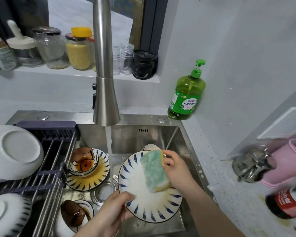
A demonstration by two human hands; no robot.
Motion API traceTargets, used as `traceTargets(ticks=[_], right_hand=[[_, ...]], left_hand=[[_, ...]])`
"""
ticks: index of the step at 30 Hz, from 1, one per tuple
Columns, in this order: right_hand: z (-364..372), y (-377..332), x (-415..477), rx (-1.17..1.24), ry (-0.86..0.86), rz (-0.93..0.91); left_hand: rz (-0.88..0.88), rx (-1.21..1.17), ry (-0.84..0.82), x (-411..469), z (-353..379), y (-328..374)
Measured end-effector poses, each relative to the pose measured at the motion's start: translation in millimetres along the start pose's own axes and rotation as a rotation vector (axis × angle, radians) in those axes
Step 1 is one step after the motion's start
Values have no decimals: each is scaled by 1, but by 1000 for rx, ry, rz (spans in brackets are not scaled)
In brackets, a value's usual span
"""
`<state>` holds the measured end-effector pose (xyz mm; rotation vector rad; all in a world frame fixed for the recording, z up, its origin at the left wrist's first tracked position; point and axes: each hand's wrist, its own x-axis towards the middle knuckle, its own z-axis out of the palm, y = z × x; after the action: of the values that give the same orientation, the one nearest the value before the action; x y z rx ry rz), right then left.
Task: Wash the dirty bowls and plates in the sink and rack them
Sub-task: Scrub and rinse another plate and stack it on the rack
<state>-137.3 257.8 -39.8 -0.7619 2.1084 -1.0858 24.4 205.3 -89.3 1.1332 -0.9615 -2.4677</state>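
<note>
A white plate with blue rim strokes (140, 199) tilts over the steel sink (186, 151), covered in soapy foam. My left hand (114, 209) grips its near rim. My right hand (176, 170) holds a green and yellow sponge (154, 171) flat against the plate's face. Water streams from the faucet (105, 93) just left of the plate. Dirty dishes lie in the sink: a cartoon bowl with brown sauce (84, 161) on a yellow-striped plate (99, 182), and a sauce-stained bowl (75, 214) at the front.
A drying rack (46, 161) spans the sink's left side, with a white plate (12, 153) upside down and a blue-striped one (7, 214) on it. A green detergent bottle (186, 96) stands behind the sink. Jars line the sill. A pink container (287, 161) and a dark jar (287, 202) sit on the right counter.
</note>
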Motion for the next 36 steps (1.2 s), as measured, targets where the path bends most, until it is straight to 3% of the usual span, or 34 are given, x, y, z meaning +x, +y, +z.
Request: traceTargets(ticks=[3,8,12,18,22,24,26,28,30,33,36], right_hand=[[-5,6,4,42,-10,71],[-4,6,-4,-428,166,-214],[29,12,-14,-608,-61,-265],[49,28,-15,-639,-251,-504],[27,35,1,-620,-54,-451],[34,33,-5,-537,-62,-545],[43,37,-16,-482,-181,-679],[35,42,-21,-478,-275,-655],[20,43,-14,-502,-196,-664],[7,43,-1,-523,10,-515],[32,31,4,-447,148,-467]], left_hand=[[-2,-45,-37,-1,2,3],[1,-39,-53,2,-2,2],[27,-47,-90,3,0,-1],[0,-30,-109,1,-2,-3],[-16,-8,-71,2,-3,-3],[-12,11,-84,1,-3,-1],[7,-20,-91,0,-5,2],[35,-79,-93,-1,-6,3],[61,-132,-94,0,-6,4],[92,-86,-71,0,1,6],[86,-52,-64,0,9,2]])
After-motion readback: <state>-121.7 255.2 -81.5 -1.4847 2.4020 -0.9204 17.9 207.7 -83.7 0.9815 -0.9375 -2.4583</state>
